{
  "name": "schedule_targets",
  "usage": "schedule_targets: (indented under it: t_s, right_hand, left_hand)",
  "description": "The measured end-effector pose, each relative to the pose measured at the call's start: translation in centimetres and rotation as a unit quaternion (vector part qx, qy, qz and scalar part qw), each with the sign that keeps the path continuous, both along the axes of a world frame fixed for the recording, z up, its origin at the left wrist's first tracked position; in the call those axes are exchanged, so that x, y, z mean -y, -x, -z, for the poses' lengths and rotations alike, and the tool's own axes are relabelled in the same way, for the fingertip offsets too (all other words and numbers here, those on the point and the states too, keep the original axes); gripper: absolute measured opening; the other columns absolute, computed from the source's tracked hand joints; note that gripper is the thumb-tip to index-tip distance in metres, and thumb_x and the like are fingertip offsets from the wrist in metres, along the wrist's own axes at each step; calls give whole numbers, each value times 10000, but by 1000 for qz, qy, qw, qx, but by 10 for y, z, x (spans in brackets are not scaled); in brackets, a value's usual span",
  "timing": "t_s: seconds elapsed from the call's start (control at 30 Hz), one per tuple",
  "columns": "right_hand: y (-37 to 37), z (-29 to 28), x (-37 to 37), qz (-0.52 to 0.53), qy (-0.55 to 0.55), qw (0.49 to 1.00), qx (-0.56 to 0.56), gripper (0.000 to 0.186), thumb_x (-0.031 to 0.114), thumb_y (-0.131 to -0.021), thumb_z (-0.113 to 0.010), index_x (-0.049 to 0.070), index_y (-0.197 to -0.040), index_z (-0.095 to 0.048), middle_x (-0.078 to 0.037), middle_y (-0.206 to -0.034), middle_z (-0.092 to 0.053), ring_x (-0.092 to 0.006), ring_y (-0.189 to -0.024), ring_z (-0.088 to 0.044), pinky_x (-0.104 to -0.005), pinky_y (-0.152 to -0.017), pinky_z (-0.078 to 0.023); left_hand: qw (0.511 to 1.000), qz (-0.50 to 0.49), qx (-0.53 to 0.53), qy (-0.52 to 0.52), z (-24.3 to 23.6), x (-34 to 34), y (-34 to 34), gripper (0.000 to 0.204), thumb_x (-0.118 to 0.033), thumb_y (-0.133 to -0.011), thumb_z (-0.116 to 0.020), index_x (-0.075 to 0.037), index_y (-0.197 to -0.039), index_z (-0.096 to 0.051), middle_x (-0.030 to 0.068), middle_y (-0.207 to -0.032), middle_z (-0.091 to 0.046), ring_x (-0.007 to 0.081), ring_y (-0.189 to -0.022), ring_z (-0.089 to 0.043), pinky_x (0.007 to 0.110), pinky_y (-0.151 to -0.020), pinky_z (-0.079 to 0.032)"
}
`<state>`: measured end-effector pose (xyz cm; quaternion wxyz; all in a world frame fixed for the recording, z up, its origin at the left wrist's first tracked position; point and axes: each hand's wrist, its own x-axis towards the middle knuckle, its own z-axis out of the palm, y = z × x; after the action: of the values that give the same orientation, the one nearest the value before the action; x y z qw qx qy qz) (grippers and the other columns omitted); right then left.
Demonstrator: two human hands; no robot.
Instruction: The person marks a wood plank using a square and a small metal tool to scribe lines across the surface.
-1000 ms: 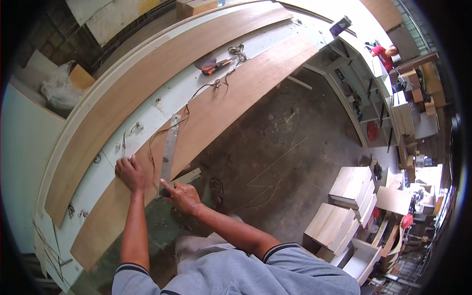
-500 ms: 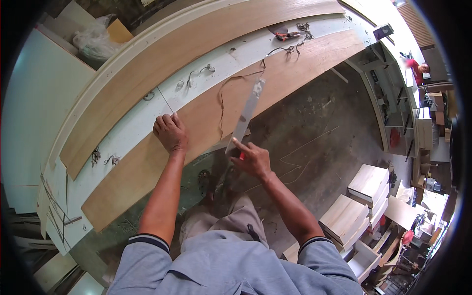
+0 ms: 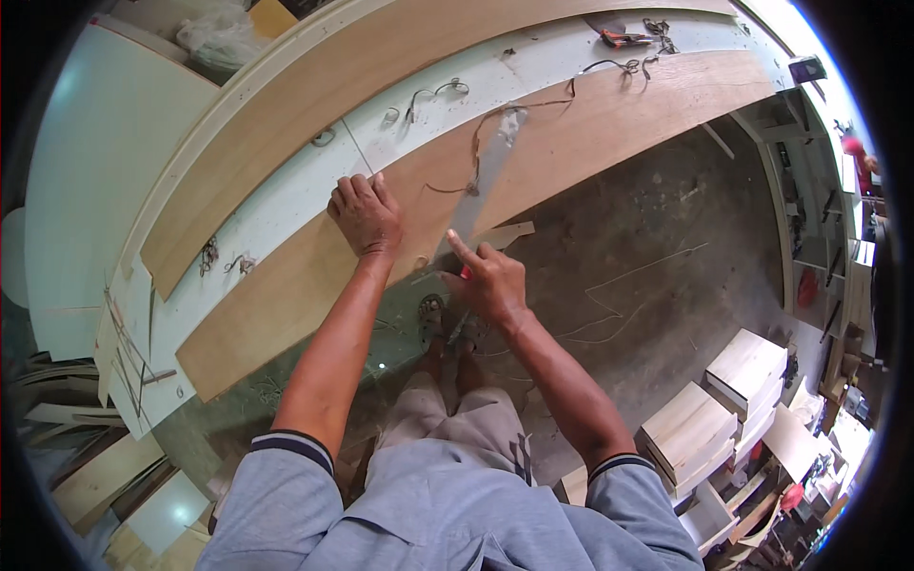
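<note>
My left hand (image 3: 367,214) grips a long, curved plywood board (image 3: 276,295), its bent fingers at the board's far edge. In my right hand (image 3: 493,284) is a handsaw (image 3: 487,176) with a red handle (image 3: 466,273) and a long grey blade. My index finger points along the blade, which reaches out across the board and is smeared by motion. Whether its edge touches the wood I cannot tell. A thin, dark, curled strip (image 3: 476,152) lies on the board beside the blade.
Behind lies a second curved board (image 3: 228,190) on a white tabletop (image 3: 286,205), with wire-like curls (image 3: 433,90) and orange-black pliers (image 3: 624,39). A pale wood piece (image 3: 505,235) shows under the near edge. Wooden drawer boxes (image 3: 690,433) stand at right; someone in red (image 3: 862,162) is farther off.
The scene has shifted right and slightly up in view. The saw in my right hand has moved left relative to the board. The dark strip's loose end has curled up.
</note>
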<state>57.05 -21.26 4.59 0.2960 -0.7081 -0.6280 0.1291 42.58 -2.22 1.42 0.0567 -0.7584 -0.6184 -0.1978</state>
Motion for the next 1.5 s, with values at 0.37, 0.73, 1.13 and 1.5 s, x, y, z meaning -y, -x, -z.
schedule_targets:
  t_s: [0.37,0.73,1.13,1.5]
  right_hand:
    - [46,4,13,-2,59,998,-8,725,355,-747,-856,247,-1422,-617,-87,-802,-588,-277,-665,-655,-412,-600,-541]
    - [79,4,10,-15,82,996,-20,705,363,-753,-855,251,-1412,-630,-68,-761,-576,-262,-656,-641,-407,-603,-533]
    - [121,11,8,-13,66,997,-45,767,325,-723,-862,195,-1432,-599,-93,-818,-592,-273,-685,-662,-408,-620,-544]
    - [131,4,3,0,37,999,-20,704,363,-750,-856,235,-1405,-635,-76,-813,-604,-271,-719,-670,-409,-642,-548]
  left_hand:
    - [1000,-20,8,-2,-2,-1,-2,263,-311,-1002,-565,-60,-924,-549,144,-1000,-546,344,-973,-553,492,-856,-436]
    - [999,-18,37,-19,1,-3,0,255,-299,-1004,-563,-61,-918,-537,150,-1010,-547,349,-985,-544,490,-882,-428]
    - [997,-40,58,11,2,-5,1,286,-314,-1017,-537,-48,-919,-569,156,-1034,-570,354,-1016,-549,494,-903,-429]
    - [989,68,133,-19,-5,-2,123,259,-308,-985,-592,-50,-960,-592,156,-1045,-572,373,-1009,-551,503,-918,-420]
